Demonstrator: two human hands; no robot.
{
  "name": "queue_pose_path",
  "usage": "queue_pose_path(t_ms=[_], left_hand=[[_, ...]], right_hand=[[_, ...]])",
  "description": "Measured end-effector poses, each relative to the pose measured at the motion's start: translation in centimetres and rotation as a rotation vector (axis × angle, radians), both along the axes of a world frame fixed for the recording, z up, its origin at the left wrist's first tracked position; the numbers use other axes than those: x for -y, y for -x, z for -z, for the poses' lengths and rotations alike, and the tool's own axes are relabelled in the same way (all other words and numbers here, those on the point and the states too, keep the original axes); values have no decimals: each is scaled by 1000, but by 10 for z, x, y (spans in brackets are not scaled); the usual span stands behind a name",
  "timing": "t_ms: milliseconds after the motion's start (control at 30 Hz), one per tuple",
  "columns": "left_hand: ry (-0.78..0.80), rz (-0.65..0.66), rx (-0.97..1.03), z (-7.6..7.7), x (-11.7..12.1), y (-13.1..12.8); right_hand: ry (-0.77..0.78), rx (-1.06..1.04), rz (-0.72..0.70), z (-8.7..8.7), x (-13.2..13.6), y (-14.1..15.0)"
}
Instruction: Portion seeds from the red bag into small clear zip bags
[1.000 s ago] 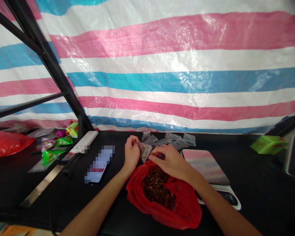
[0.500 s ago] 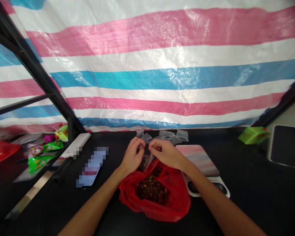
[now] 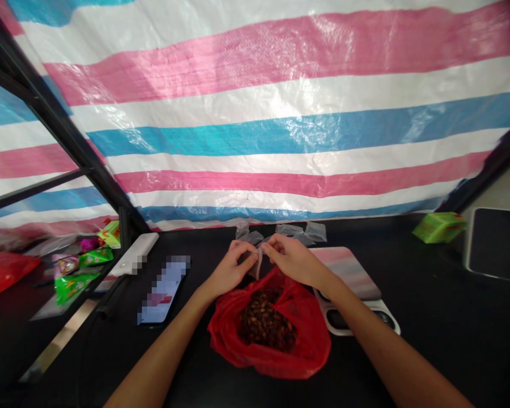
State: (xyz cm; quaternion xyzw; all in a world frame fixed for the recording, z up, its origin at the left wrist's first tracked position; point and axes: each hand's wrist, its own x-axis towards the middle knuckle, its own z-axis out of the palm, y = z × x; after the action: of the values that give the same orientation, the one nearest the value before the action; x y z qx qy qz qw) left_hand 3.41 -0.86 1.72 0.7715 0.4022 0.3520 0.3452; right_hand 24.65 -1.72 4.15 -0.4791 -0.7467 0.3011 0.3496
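Note:
Between my two hands is a small clear plastic bag (image 3: 256,268), held up by its top edge. My left hand (image 3: 234,266) pinches it from the left, thumb against fingers. My right hand (image 3: 289,258) pinches the other side, close to the left fingertips. Whatever is inside the small bag is too small to make out. Just below and nearer to me lies a red plastic bag (image 3: 310,345), its mouth wide and its rim crumpled. Small dark brown pieces (image 3: 267,320), like dried seeds or spice bits, fill it.
Several more clear bags (image 3: 291,231) lie behind my hands. Right of the red bag sits a kitchen scale (image 3: 348,272), partly behind my right forearm. A phone (image 3: 164,292) and a white power strip (image 3: 134,255) are leftward. A green box (image 3: 440,226) stands far right, before a striped sheet (image 3: 280,136).
My fingertips have come closer together on the small bag, which now shows upright between them. The view has shifted slightly. The red bag stays in place.

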Motion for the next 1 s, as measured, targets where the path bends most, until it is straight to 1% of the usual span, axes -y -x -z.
queue_pose_path(t_ms=[67, 100, 233, 333, 367, 400, 433, 500, 567, 633, 733, 800, 867, 1000], left_hand=[[-55, -123, 44, -2, 0, -2], [-90, -151, 46, -3, 0, -3], [-220, -170, 0, -7, 0, -3], [-335, -267, -6, -8, 1, -2], [-353, -281, 0, -8, 2, -2], [-335, -262, 5, -9, 2, -2], [-273, -210, 16, -9, 3, -3], [-68, -74, 58, -11, 6, -5], [127, 14, 107, -13, 7, -8], [244, 45, 141, -14, 8, -9], [368, 89, 181, -15, 8, -8], [407, 135, 197, -14, 8, -6], [395, 179, 186, -14, 8, -4], [339, 184, 155, -13, 10, -4]], right_hand=[[24, 9, -39, -2, 2, 2], [38, 3, -74, -3, 4, 3], [75, -52, -146, -8, 6, 4], [100, -88, -161, -9, 2, 1], [102, -95, -152, -8, 1, 0], [100, -103, -135, -7, 0, 0], [98, -111, -117, -6, -1, -1], [108, -127, -109, -4, -1, 0], [130, -138, -125, -2, 0, 2], [155, -137, -134, -2, 1, 5], [189, -122, -129, -2, 3, 8], [205, -109, -140, -3, 3, 8], [209, -98, -159, -2, 3, 8], [205, -96, -189, -2, 2, 6]])
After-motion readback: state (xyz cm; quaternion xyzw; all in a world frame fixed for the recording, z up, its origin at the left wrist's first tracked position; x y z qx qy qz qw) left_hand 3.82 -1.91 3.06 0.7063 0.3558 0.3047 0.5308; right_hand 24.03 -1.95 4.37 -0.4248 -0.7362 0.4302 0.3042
